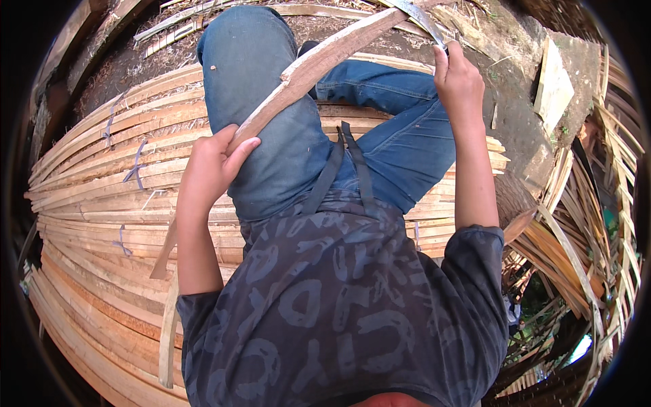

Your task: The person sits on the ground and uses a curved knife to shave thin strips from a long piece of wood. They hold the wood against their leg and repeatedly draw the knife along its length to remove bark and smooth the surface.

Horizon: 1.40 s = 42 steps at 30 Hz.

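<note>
My left hand (212, 163) is closed round a long strip of rough brown wood (332, 55), thumb on top. The strip slants up and right across my raised left knee, with a notch on its upper edge. My right hand (460, 80) grips a knife with a curved metal blade (419, 17); the fist hides its handle. The blade lies across the strip's far end, at the top of the view. A wood end (163, 254) shows behind my left forearm; I cannot tell if it belongs to the same strip.
I sit on bundles of sawn wooden strips (122, 220), tied with purple cord (135, 166). Wood shavings and offcuts lie on the ground ahead. A pale wood chunk (553, 88) is at the right, near a heap of thin slats (576, 251). Dark beams (81, 64) stand at far left.
</note>
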Motion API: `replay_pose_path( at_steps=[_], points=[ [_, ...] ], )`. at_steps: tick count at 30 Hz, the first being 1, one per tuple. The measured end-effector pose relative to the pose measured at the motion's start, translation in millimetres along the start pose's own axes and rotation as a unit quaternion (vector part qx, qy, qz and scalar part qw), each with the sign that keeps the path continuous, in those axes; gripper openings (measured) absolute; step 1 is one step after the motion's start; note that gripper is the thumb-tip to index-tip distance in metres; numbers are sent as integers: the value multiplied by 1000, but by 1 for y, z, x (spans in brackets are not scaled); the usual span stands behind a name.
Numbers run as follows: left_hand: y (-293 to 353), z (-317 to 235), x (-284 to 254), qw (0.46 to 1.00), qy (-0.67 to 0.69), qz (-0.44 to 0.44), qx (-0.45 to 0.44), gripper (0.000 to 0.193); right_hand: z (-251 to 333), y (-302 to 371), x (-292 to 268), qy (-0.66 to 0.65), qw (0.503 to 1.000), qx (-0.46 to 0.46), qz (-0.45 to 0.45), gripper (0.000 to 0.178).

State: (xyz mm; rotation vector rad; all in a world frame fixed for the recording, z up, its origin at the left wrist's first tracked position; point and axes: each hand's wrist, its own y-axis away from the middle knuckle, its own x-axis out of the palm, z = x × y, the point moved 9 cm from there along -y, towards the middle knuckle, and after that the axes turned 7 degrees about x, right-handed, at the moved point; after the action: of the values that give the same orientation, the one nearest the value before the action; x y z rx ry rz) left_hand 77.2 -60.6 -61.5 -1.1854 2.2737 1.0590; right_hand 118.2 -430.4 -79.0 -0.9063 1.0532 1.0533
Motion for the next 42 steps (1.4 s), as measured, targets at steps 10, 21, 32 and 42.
replay_pose_path(
  at_steps=[10, 21, 32, 42],
  points=[
    [2, 10, 3, 999, 41, -20, -24, 35, 68, 30, 2, -117, 991, -20, 58, 27],
    [3, 7, 4, 998, 40, -29, -26, 37, -1, -25, 2, 20, 999, -35, -19, 32],
    [0, 6, 2, 998, 44, -21, -35, 35, 73, 15, -3, -60, 989, -138, 11, 25],
    [0, 9, -2, 998, 50, -26, 0, 25, -166, -64, -21, 75, 969, 235, 13, 45]
  ],
)
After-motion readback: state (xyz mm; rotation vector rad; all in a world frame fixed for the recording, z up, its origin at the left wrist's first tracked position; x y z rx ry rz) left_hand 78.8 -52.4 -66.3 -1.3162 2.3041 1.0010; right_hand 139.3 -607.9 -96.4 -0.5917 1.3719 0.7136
